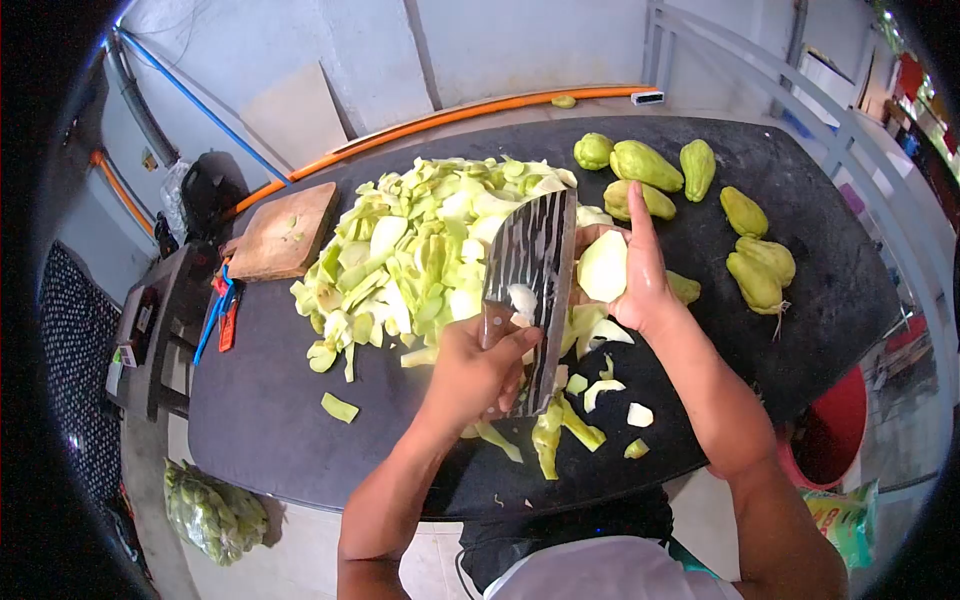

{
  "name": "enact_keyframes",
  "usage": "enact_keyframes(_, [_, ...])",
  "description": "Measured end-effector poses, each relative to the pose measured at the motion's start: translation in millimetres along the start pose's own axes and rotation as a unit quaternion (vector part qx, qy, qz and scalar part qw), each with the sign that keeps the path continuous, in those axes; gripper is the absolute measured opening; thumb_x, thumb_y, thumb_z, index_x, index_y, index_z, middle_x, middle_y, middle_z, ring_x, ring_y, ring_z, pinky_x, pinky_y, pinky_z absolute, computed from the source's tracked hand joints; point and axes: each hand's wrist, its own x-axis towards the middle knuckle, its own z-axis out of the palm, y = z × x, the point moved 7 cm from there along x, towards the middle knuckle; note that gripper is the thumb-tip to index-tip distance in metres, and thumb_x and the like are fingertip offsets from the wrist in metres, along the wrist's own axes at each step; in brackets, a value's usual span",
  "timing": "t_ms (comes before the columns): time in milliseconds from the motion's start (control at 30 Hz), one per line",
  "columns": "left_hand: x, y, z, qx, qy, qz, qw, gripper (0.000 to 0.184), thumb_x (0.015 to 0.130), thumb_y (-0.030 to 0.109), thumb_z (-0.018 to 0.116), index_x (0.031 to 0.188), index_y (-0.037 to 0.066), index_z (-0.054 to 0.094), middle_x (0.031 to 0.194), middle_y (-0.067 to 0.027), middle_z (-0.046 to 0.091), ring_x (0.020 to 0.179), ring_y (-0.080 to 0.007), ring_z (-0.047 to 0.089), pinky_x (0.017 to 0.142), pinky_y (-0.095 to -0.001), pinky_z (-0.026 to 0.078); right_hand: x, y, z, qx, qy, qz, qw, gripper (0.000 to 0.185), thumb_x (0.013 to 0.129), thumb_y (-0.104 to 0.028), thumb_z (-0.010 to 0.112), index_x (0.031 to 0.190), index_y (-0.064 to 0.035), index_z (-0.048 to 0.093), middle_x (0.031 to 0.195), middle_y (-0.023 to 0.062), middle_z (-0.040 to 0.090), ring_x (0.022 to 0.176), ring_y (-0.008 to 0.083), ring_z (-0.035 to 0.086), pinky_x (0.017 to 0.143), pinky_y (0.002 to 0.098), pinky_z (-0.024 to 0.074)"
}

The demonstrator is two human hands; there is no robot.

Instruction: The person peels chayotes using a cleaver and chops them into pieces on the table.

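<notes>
My left hand (pixel 478 368) is closed around the handle of a broad cleaver (pixel 530 280), whose blade stands up with dark and light stripes across it and a pale scrap stuck on. Just right of the blade, my right hand (pixel 645 275) holds a cut chayote (pixel 603 267) with its pale flat face showing; the thumb points up and the other fingers are partly hidden. Behind the cleaver spreads a large heap of sliced chayote (pixel 400 245). Peelings (pixel 548 440) and small scraps lie below my hands.
Several whole green chayotes (pixel 645 163) sit at the table's (pixel 270 420) far right. A wooden chopping board (pixel 287 232) lies at the left, near an orange-handled tool (pixel 228 325). On the floor are a bag of green produce (pixel 215 512) and a red bucket (pixel 835 425).
</notes>
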Motion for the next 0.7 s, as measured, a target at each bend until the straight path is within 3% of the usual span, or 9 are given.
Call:
enact_keyframes(100, [-1,0,1,-0.004,-0.002,0.001,1.000,0.025,0.093,0.012,0.068,0.076,0.006,0.051,0.045,-0.0023,0.047,0.031,-0.0119,0.043,0.030,-0.0279,0.031,-9,-7,7,-0.055,0.049,-0.050,0.996,0.090,0.082,-0.087,0.040,0.088,-0.0012,0.066,0.080,0.0107,0.070,0.064,0.0219,0.068,0.061,0.0377,0.0603])
enact_keyframes(367, [2,-5,3,0.004,-0.013,-0.009,1.000,0.027,0.093,0.011,0.068,0.074,0.007,0.049,0.045,-0.0018,0.046,0.031,-0.0120,0.043,0.030,-0.0280,0.030,-13,-3,17,-0.069,0.013,-0.035,0.997,0.094,0.081,-0.088,0.040,0.101,-0.0008,0.068,0.083,0.0083,0.071,0.069,0.0190,0.070,0.064,0.0377,0.0604])
enact_keyframes(700, [4,-14,12,-0.042,-0.039,-0.029,0.998,0.029,0.094,0.014,0.069,0.075,0.006,0.048,0.045,-0.0018,0.044,0.031,-0.0129,0.042,0.030,-0.0287,0.031,-23,-5,26,-0.050,0.021,-0.055,0.997,0.081,0.088,-0.081,0.041,0.089,-0.0040,0.067,0.076,0.0055,0.068,0.062,0.0152,0.065,0.061,0.0286,0.0553])
